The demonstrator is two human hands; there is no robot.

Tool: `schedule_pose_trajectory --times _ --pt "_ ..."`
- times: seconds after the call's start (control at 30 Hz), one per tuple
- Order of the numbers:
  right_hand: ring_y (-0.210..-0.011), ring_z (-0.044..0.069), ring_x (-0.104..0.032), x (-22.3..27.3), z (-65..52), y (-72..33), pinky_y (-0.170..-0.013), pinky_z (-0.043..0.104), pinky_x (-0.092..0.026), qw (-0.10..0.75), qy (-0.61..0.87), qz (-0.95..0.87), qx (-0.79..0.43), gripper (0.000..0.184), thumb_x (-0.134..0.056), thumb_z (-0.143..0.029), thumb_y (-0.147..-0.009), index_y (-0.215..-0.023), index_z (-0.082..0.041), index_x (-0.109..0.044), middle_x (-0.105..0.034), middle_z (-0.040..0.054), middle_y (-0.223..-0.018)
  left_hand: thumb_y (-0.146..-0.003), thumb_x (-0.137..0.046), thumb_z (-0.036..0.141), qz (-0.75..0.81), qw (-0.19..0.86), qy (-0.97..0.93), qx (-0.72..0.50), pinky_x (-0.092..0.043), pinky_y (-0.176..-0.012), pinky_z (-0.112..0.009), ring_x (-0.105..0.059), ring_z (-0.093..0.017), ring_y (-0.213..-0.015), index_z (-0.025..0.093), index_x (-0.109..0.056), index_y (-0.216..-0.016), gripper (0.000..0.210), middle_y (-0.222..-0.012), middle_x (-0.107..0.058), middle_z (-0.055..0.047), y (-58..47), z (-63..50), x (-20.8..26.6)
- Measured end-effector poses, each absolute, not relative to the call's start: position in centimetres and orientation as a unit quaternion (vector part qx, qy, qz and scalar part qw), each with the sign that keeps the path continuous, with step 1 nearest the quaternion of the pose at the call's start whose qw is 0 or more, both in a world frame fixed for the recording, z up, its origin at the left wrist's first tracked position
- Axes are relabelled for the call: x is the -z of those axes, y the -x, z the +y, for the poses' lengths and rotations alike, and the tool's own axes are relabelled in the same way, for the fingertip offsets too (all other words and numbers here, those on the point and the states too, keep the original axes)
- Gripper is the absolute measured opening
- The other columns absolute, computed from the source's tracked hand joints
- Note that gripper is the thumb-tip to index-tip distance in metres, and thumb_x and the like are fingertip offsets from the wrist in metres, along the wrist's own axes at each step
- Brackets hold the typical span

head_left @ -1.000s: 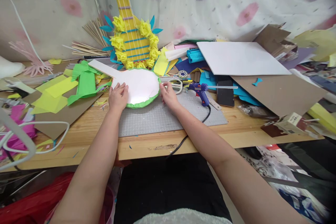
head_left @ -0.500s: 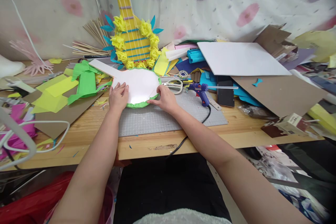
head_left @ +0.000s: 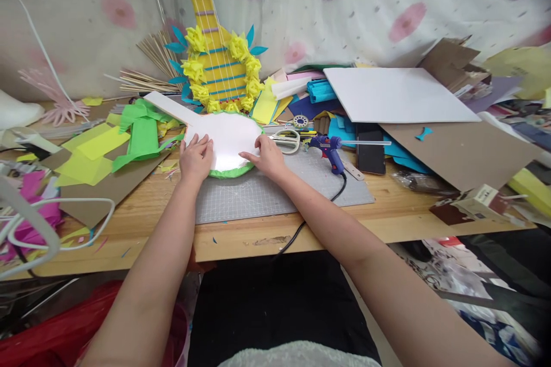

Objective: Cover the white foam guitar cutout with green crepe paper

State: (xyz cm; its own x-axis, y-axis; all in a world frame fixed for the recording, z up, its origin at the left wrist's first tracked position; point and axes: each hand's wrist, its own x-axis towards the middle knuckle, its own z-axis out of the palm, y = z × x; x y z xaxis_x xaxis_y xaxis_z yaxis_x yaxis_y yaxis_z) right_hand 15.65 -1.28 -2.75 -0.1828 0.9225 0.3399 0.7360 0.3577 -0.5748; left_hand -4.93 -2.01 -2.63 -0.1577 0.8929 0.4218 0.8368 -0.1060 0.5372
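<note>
A white guitar-shaped board (head_left: pixel 226 137) with a green crepe paper edge lies on the grey cutting mat (head_left: pixel 241 200), its neck pointing to the upper left. My left hand (head_left: pixel 197 157) rests flat on the left side of its body, fingers stretched out. On the lower right rim lies my right hand (head_left: pixel 267 156), with the thumb spread from the fingers over the white face. Just right of that hand are scissors with white handles (head_left: pixel 287 141) and a blue glue gun (head_left: pixel 329 152) with a glue stick in its back.
A yellow paper guitar (head_left: pixel 221 69) trimmed with yellow flowers stands behind the board. Green crepe paper (head_left: pixel 144 132) and yellow sheets (head_left: pixel 92 149) lie to the left. A white foam board (head_left: pixel 404 94), a black phone (head_left: pixel 370 149) and brown cardboard (head_left: pixel 460 152) are to the right.
My right thumb has lifted from the green edge and spread inward over the white face. My left hand stays on the board, almost unmoved.
</note>
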Motion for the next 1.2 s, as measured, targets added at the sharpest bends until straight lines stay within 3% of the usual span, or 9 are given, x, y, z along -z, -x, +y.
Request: schedule_pose_trajectory --times 0.23,0.67,0.77,0.93,1.2 --pt "-0.092 0.025 -0.053 2.5 -2.6 -15.5 -0.078 0.034 -0.037 0.289 0.48 -0.824 -0.083 0.049 -0.067 -0.059 -0.07 -0.092 -0.019 -0.048 -0.059 0.0101 -0.096 -0.088 -0.041 0.035 0.67 0.049 -0.642 -0.368 -0.015 -0.117 -0.049 -0.045 -0.023 -0.131 0.022 -0.07 -0.105 0.036 -0.124 -0.064 -0.006 4.9 -2.0 2.7" --pt "-0.084 0.024 -0.063 0.6 -1.6 -14.5 -0.069 0.031 -0.039 0.184 0.617 -0.755 -0.125 0.041 -0.057 -0.056 -0.083 -0.103 -0.021 -0.05 -0.068 0.0076 -0.09 -0.087 -0.041 0.031 0.683 0.032 -0.633 -0.363 -0.016 -0.117 -0.048 -0.049 -0.023 -0.128 0.019 -0.071 -0.1 0.034 -0.122 -0.064 -0.007 5.0 -1.8 2.6" --pt "-0.08 0.022 -0.062 0.9 -0.9 -14.8 -0.069 0.029 -0.038 0.228 0.618 -0.738 -0.147 0.035 -0.049 -0.056 -0.087 -0.094 -0.021 -0.052 -0.067 0.0051 -0.084 -0.087 -0.043 0.03 0.678 0.034 -0.633 -0.371 -0.015 -0.118 -0.048 -0.049 -0.023 -0.127 0.019 -0.071 -0.099 0.032 -0.121 -0.065 -0.008 5.2 -1.8 2.6" --pt "-0.064 0.013 -0.052 2.4 0.7 -16.9 -0.062 0.024 -0.034 0.335 0.553 -0.706 -0.289 0.035 -0.033 -0.041 -0.095 -0.069 -0.021 -0.045 -0.055 -0.0018 -0.063 -0.086 -0.046 0.029 0.659 0.046 -0.643 -0.387 -0.012 -0.118 -0.049 -0.051 -0.022 -0.126 0.021 -0.071 -0.097 0.028 -0.119 -0.066 -0.007 5.9 -1.6 2.9" --pt "-0.046 0.009 -0.033 4.0 0.3 -20.7 -0.049 0.024 -0.027 0.383 0.496 -0.645 -0.438 0.048 -0.045 -0.059 -0.085 -0.056 -0.021 -0.035 -0.036 -0.0053 -0.047 -0.084 -0.05 0.026 0.64 0.077 -0.64 -0.419 -0.008 -0.118 -0.051 -0.055 -0.021 -0.121 0.022 -0.072 -0.09 0.023 -0.114 -0.069 -0.005 6.6 -1.2 3.0"
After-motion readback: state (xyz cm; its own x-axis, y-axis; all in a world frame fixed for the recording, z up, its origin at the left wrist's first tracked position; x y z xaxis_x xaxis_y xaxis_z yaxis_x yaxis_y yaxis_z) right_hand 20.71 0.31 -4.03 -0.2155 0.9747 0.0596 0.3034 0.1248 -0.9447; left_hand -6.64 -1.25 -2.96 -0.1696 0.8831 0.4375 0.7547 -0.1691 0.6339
